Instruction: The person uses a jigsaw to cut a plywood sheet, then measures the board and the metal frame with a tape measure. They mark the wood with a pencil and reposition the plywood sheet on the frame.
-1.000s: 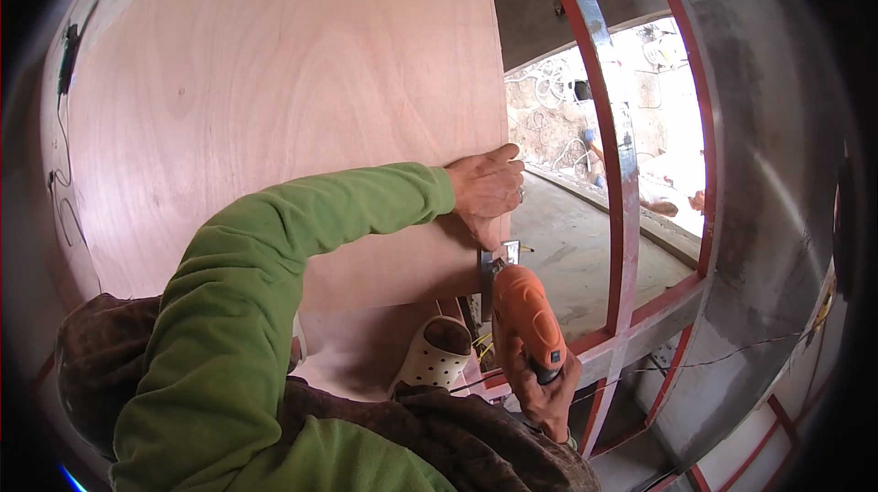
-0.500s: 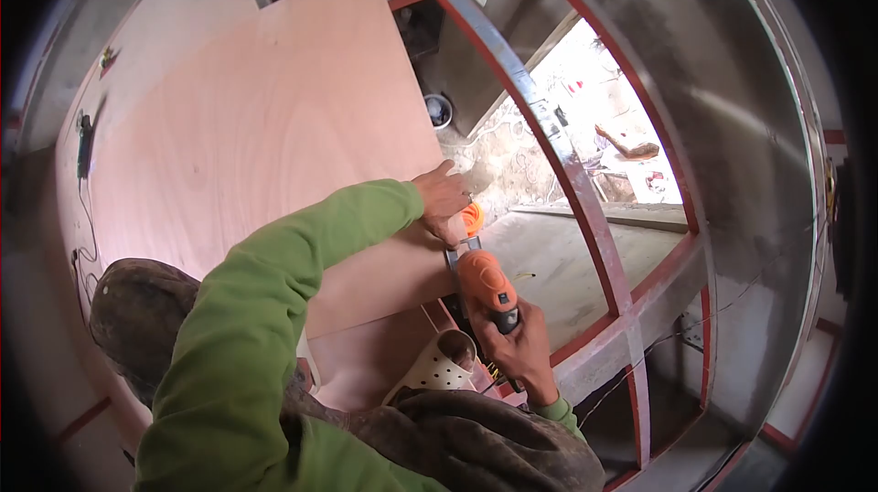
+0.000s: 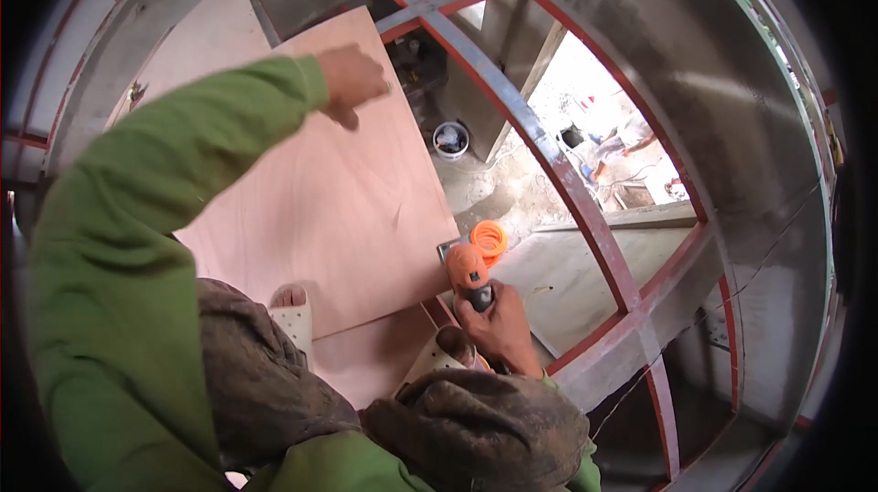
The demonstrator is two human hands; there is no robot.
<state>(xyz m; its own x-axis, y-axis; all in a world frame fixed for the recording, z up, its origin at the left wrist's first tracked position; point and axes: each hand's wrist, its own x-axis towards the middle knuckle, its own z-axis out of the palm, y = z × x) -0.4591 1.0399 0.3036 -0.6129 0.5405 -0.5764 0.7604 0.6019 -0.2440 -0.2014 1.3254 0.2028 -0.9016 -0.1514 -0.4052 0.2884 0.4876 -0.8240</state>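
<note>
My right hand (image 3: 505,327) is wrapped around the dark grip of an orange power tool (image 3: 468,265). The tool's metal front plate (image 3: 446,249) is right at the right edge of a large plywood sheet (image 3: 320,208), near its lower corner. Just beyond the tool shows a bright orange coil (image 3: 489,240). My left hand (image 3: 352,82) hovers over the upper part of the sheet near its right edge, thumb apart from the fingers, somewhat blurred and holding nothing visible.
Red-edged metal framing (image 3: 558,158) curves along the right, with gaps down to a lower level. A white bucket (image 3: 451,140) and a person (image 3: 631,137) are visible below. My feet in white clogs (image 3: 293,316) are at the sheet's near edge. A grey panel (image 3: 576,277) lies beyond the tool.
My left hand has moved from beside the tool up and left over the plywood. The tool has shifted slightly left in view, leaving the orange coil more exposed. My right hand keeps its grip.
</note>
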